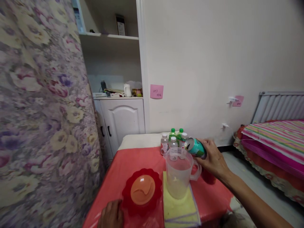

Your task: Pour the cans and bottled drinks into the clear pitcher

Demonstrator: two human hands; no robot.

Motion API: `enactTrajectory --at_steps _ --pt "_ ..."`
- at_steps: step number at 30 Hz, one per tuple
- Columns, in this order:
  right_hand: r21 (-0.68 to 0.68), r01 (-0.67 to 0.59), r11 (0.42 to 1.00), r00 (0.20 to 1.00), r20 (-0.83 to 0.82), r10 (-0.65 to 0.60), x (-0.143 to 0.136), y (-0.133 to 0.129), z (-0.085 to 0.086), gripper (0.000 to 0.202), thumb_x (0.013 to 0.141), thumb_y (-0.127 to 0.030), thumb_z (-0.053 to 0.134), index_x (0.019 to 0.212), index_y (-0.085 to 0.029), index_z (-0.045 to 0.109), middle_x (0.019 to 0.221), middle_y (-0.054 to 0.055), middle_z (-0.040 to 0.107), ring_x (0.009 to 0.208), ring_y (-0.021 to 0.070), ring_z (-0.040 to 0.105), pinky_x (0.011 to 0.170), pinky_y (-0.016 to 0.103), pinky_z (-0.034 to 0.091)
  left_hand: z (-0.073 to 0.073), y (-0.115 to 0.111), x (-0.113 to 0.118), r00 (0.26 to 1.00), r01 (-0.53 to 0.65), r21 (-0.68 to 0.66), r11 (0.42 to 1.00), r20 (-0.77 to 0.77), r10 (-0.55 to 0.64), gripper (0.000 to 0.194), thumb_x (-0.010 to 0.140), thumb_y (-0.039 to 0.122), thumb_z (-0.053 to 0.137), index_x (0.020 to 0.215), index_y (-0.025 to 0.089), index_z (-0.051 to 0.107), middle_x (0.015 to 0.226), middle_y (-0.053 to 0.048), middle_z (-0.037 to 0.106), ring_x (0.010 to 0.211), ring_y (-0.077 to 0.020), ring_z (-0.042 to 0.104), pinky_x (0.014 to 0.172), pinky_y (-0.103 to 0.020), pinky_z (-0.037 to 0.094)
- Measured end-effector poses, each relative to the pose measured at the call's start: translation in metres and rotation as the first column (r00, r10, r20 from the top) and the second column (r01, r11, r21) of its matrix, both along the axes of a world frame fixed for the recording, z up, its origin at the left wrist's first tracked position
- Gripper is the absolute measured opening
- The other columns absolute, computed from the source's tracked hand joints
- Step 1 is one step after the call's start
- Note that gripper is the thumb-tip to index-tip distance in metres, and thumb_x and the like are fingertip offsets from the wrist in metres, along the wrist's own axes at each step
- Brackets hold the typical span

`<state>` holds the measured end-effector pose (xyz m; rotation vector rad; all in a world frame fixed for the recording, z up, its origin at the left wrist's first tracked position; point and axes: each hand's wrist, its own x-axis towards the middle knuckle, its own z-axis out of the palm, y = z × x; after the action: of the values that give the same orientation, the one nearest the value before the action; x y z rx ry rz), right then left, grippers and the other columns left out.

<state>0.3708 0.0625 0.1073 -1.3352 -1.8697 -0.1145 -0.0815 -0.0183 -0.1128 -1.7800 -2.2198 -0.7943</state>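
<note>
Right fingers around tilted can, near pitcher

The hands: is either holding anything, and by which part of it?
The right hand holds a tilted teal can around its base end; the left hand, beside the red dish, holds nothing visible.

2 pink notes dot the white wall.

Left hand — cut off below; bed — cropped right.
</note>
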Motion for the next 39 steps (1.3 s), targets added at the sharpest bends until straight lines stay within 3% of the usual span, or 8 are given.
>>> enactTrajectory --at_steps 13,21,39 --pt "0.003 -0.014 1.000 0.996 0.094 0.014 -0.003 0.000 0.005 0.060 0.082 -0.026 0.062 0.140 -0.025 0.048 0.120 0.011 0.054 0.107 0.0306 0.060 0.086 0.047 0.056 -0.005 0.000 0.002 0.997 0.012 0.034 0.999 -0.070 -0.010 0.038 0.092 0.021 0.036 0.108 0.013 0.070 0.104 -0.013 0.075 0.099 -0.0259 0.069 0.094 -0.039 0.050" --pt "0.021 -0.012 1.000 0.994 0.110 0.009 -0.003 0.000 0.007 0.059 0.081 -0.026 0.061 0.139 -0.025 0.051 0.121 0.012 0.055 0.106 0.0314 0.061 0.084 0.048 0.057 -0.002 -0.002 0.006 0.999 -0.012 0.002 1.000 -0.050 0.012 0.037 0.093 0.020 0.034 0.108 0.017 0.068 0.106 -0.011 0.075 0.099 -0.0254 0.068 0.094 -0.039 0.049" --pt "0.049 -0.042 0.998 0.990 0.138 0.035 -0.005 0.000 0.029 0.059 0.080 -0.024 0.062 0.138 -0.026 0.052 0.118 0.011 0.056 0.106 0.0320 0.060 0.089 0.049 0.056 0.001 -0.004 0.009 0.995 -0.029 -0.008 1.000 -0.098 0.028 0.038 0.094 0.019 0.033 0.108 0.016 0.069 0.106 -0.010 0.075 0.098 -0.0236 0.068 0.093 -0.036 0.049"
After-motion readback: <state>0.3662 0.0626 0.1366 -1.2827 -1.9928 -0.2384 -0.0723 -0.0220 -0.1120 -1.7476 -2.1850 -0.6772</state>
